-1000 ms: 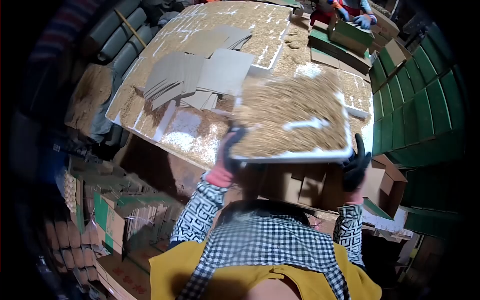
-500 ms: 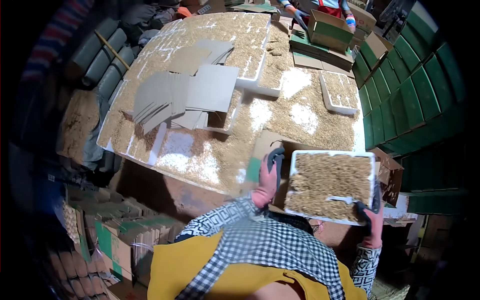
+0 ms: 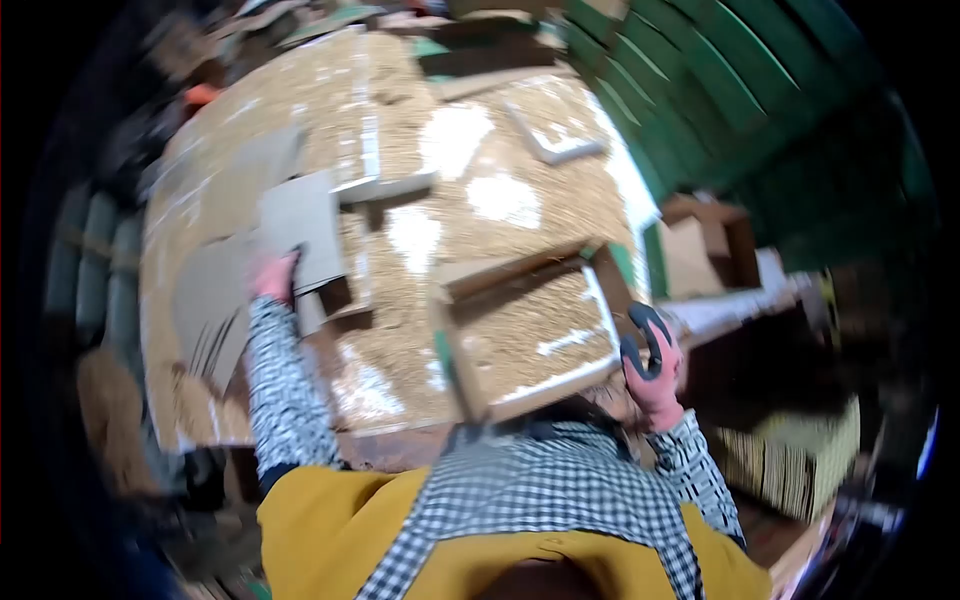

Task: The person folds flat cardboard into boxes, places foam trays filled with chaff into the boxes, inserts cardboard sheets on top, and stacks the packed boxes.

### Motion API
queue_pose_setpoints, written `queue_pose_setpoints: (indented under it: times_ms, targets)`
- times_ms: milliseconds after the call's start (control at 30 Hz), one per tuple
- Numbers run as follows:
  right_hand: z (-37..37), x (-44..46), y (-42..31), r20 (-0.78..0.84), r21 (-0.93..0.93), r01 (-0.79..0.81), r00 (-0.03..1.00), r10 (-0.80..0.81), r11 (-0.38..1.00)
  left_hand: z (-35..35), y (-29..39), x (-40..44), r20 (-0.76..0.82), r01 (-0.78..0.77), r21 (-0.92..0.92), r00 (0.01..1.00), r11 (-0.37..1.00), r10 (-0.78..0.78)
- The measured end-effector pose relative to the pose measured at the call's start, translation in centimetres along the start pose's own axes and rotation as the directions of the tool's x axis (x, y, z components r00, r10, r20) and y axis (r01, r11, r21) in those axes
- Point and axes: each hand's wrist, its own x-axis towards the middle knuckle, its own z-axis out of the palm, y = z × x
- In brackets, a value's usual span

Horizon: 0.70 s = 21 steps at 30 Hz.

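A cardboard carton [image 3: 468,335] with green outer panels stands near me on the table. Inside it lies a white-edged tray [image 3: 601,295] of light brown flakes or grains. At the carton's right wall is my right hand [image 3: 655,365], in a pink and dark glove, with thumb and fingers apart and nothing between them. My left hand [image 3: 272,275] reaches out to the grey cardboard sheets [image 3: 302,225] and touches them near the lower left of the top one. Blur hides whether its fingers have closed on a sheet.
Brown flakes and white patches cover the table [image 3: 505,200]. A smaller white-edged tray [image 3: 570,150] lies at the far right. Green boxes [image 3: 690,80] are stacked along the right, with an open brown carton [image 3: 705,245] below them.
The flake-filled tray has gone down into the carton and my right hand has let go of it. My left hand has moved left from the carton to the grey sheets. The view has shifted.
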Motion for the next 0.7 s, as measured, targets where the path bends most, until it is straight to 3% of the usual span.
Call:
queue_pose_setpoints:
  times_ms: [67,133,167,233,300,333,367,400,433,500,600,633,667,700]
  targets:
    - [-1.9,-2.0,2.8,-0.150,0.006,-0.246,0.958,0.245,0.969,1.3,-1.1,2.0,0.037,-0.067,-0.291,0.996,0.955,0.081]
    - [-4.1,-4.7,8.4,-0.200,0.079,-0.499,0.840,0.504,0.863,1.4,-2.0,1.8,-0.044,-0.103,-0.668,0.994,0.737,0.099]
    - [-4.5,-6.0,11.8,-0.175,0.133,-0.642,0.735,0.655,0.756,-1.0,-0.6,-0.5,-0.273,-0.269,-0.703,0.957,0.658,0.100]
    - [-4.2,-7.3,17.9,-0.063,-0.159,-0.699,0.711,0.700,0.697,-2.4,-1.5,0.1,-0.135,-0.126,-0.823,0.991,0.555,0.024]
    - [-2.2,-7.5,24.4,-0.003,-0.369,-0.655,0.710,0.704,0.659,-2.7,-2.0,-0.1,-0.434,-0.294,-0.614,0.901,0.733,-0.002]
    - [-1.0,-7.1,27.8,0.042,-0.567,-0.627,0.625,0.779,0.534,-3.1,-1.9,-0.6,-0.570,-0.347,-0.474,0.821,0.810,0.018]
    - [-0.3,-6.7,30.1,0.062,-0.739,-0.544,0.532,0.845,0.397,-4.1,-1.4,-1.5,-0.567,-0.380,-0.428,0.820,0.820,0.084]
    - [-0.2,-6.3,29.3,-0.012,-0.627,-0.547,0.718,0.695,0.554,-5.8,-0.4,-2.9,-0.560,-0.414,-0.380,0.815,0.827,0.151]
    - [0.9,-7.6,32.8,-0.053,-0.661,-0.424,0.849,0.525,0.619,-7.4,0.7,-4.4,-0.549,-0.450,-0.332,0.807,0.829,0.218]
    - [0.4,-6.9,34.5,0.055,-0.521,-0.513,0.777,0.627,0.682,-9.2,4.5,-9.7,-0.527,-0.478,-0.507,0.830,0.717,0.181]
    - [0.3,-8.3,35.1,-0.012,-0.326,-0.563,0.806,0.592,0.760,-8.0,8.6,-17.8,-0.461,-0.498,-0.697,0.862,0.516,0.209]
    - [0.6,-9.0,36.0,-0.051,-0.268,-0.580,0.806,0.590,0.769,-6.9,9.5,-20.4,-0.433,-0.484,-0.696,0.872,0.530,0.228]
    - [-1.6,-6.4,31.3,0.040,-0.316,-0.711,0.652,0.757,0.628,-5.6,10.1,-22.4,-0.458,-0.531,-0.578,0.840,0.619,0.292]
    - [-1.7,-6.9,32.1,0.065,-0.328,-0.606,0.750,0.658,0.724,-5.6,11.9,-25.8,-0.382,-0.467,-0.538,0.877,0.701,0.291]
